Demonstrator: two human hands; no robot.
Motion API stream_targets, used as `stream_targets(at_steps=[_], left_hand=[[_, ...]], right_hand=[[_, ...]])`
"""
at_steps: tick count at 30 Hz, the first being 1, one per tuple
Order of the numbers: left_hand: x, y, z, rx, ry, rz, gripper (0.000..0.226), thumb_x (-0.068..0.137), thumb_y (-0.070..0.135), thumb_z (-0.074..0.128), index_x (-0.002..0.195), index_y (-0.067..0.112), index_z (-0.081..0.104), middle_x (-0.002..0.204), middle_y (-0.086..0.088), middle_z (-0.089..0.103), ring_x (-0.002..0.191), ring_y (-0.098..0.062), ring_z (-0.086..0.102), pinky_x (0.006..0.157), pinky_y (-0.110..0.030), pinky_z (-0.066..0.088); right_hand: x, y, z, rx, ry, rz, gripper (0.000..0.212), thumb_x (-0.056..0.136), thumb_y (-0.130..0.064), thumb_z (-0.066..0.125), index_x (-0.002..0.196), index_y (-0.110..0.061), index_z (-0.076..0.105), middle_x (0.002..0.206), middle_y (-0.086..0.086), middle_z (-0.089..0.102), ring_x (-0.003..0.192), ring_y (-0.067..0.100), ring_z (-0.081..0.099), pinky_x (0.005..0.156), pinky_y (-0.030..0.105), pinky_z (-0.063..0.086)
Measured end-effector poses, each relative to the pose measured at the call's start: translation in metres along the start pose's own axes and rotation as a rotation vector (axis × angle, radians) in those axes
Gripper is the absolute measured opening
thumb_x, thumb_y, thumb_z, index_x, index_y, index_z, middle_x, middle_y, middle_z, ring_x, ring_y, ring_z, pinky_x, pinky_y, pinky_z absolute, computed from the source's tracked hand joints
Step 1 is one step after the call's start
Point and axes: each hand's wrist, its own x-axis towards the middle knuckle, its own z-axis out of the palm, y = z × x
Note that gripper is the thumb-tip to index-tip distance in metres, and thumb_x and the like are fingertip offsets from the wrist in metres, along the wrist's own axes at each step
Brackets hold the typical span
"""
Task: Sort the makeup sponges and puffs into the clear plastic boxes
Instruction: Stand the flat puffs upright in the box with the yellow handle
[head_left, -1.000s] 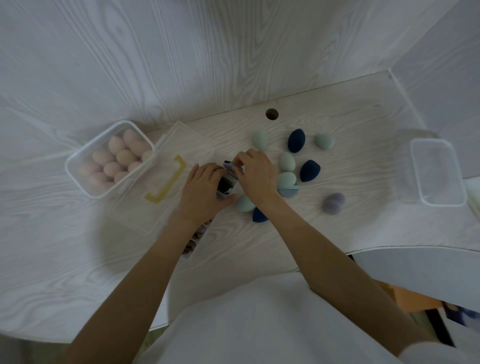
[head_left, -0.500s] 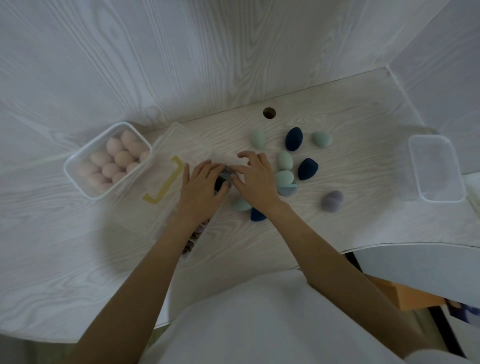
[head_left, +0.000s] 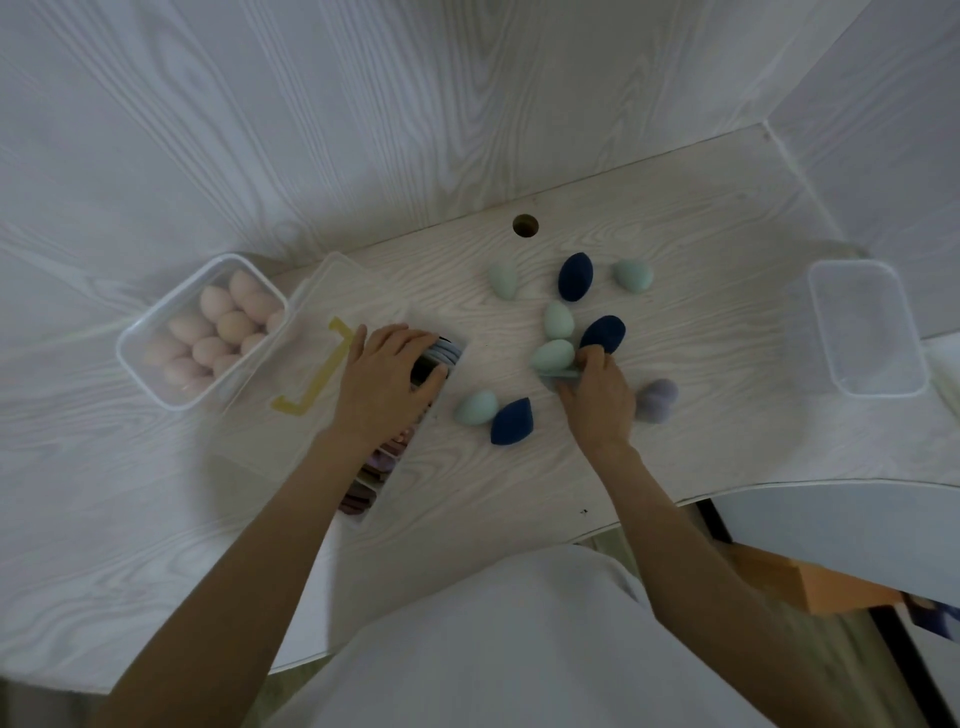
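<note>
- Reaching away from the narrow clear box (head_left: 410, 441), the right hand (head_left: 597, 395) has left the spot it shared with the left hand half a second ago and now pinches a flat blue-grey puff (head_left: 558, 373) that lies on the surface (head_left: 701, 312) under a pale green sponge (head_left: 553, 355).
- The left hand (head_left: 387, 379) stays on the narrow clear box, fingers curled over the stacked puffs (head_left: 447, 351) at its far end, pressing them in place.
- I judge that one puff was just packed and the next one is now being taken; the puff sorting is not finished.
- Around the right hand lie loose sponges: more pale green ones, a dark blue sponge (head_left: 575, 276) and others of that colour, and a lilac sponge (head_left: 657, 397) just beside the wrist.
- Further left, a square clear box (head_left: 156, 332) is full of pink sponges (head_left: 223, 327), with its lid (head_left: 337, 291) flat beside it.
- At the far right an empty clear box (head_left: 867, 327) waits, probably for the green and blue sponges.
</note>
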Motion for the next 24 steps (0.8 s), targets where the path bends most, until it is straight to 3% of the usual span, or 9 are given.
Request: stream_targets(at_steps=[5, 10, 13, 15, 18, 20, 24], left_hand=[[0.002, -0.003, -0.001, 0.004, -0.011, 0.037, 0.066, 0.08, 0.064, 0.037, 0.121, 0.017, 0.059, 0.121, -0.002, 0.06, 0.117, -0.023, 0.05, 0.105, -0.041, 0.032], [0.001, -0.003, 0.004, 0.055, 0.035, 0.05, 0.059, 0.079, 0.062, 0.045, 0.116, 0.018, 0.062, 0.114, -0.001, 0.063, 0.112, -0.023, 0.053, 0.1, -0.04, 0.037], [0.0, -0.003, 0.005, 0.073, 0.054, 0.05, 0.056, 0.079, 0.06, 0.046, 0.113, 0.019, 0.063, 0.112, 0.0, 0.064, 0.111, -0.023, 0.054, 0.1, -0.043, 0.036], [0.0, -0.002, 0.004, 0.077, 0.044, 0.037, 0.055, 0.078, 0.06, 0.045, 0.112, 0.021, 0.063, 0.112, 0.001, 0.065, 0.112, -0.023, 0.054, 0.1, -0.045, 0.036], [0.0, -0.002, 0.003, 0.09, 0.032, 0.035, 0.055, 0.076, 0.059, 0.046, 0.111, 0.02, 0.064, 0.112, 0.0, 0.066, 0.111, -0.025, 0.056, 0.101, -0.047, 0.036], [0.0, -0.002, 0.003, 0.098, 0.031, 0.03, 0.054, 0.075, 0.059, 0.047, 0.11, 0.021, 0.064, 0.111, 0.0, 0.066, 0.111, -0.025, 0.056, 0.102, -0.048, 0.035], [-0.001, -0.003, 0.005, 0.106, 0.029, 0.03, 0.052, 0.075, 0.058, 0.049, 0.109, 0.021, 0.064, 0.111, 0.0, 0.066, 0.112, -0.024, 0.056, 0.104, -0.049, 0.034]], right_hand=[[-0.007, 0.013, -0.021, 0.139, -0.056, 0.1, 0.017, 0.086, -0.015, 0.059, 0.101, -0.007, 0.058, 0.087, 0.007, 0.061, 0.085, 0.025, 0.059, 0.065, 0.025, 0.035], [-0.019, -0.022, -0.057, 0.345, 0.026, -0.146, 0.016, 0.078, -0.021, 0.072, 0.087, -0.01, 0.065, 0.077, 0.003, 0.058, 0.069, 0.016, 0.053, 0.064, 0.024, 0.042], [-0.008, -0.063, -0.044, 0.429, 0.094, -0.287, 0.014, 0.078, -0.023, 0.072, 0.084, -0.012, 0.066, 0.08, -0.001, 0.059, 0.064, 0.002, 0.049, 0.062, 0.01, 0.041], [0.002, -0.088, -0.024, 0.41, 0.105, -0.359, 0.011, 0.08, -0.02, 0.07, 0.084, -0.011, 0.065, 0.08, 0.001, 0.062, 0.064, 0.002, 0.046, 0.064, 0.005, 0.038], [0.012, -0.11, -0.001, 0.336, 0.122, -0.438, 0.009, 0.081, -0.018, 0.067, 0.08, -0.01, 0.063, 0.076, 0.003, 0.062, 0.061, 0.009, 0.051, 0.055, 0.013, 0.04], [0.015, -0.116, 0.011, 0.255, 0.152, -0.484, 0.01, 0.081, -0.018, 0.067, 0.078, -0.01, 0.062, 0.073, 0.003, 0.06, 0.058, 0.014, 0.053, 0.047, 0.026, 0.041], [0.018, -0.113, 0.023, 0.072, 0.187, -0.571, 0.008, 0.078, -0.017, 0.068, 0.077, -0.013, 0.062, 0.066, 0.001, 0.06, 0.057, 0.017, 0.052, 0.045, 0.025, 0.036]])
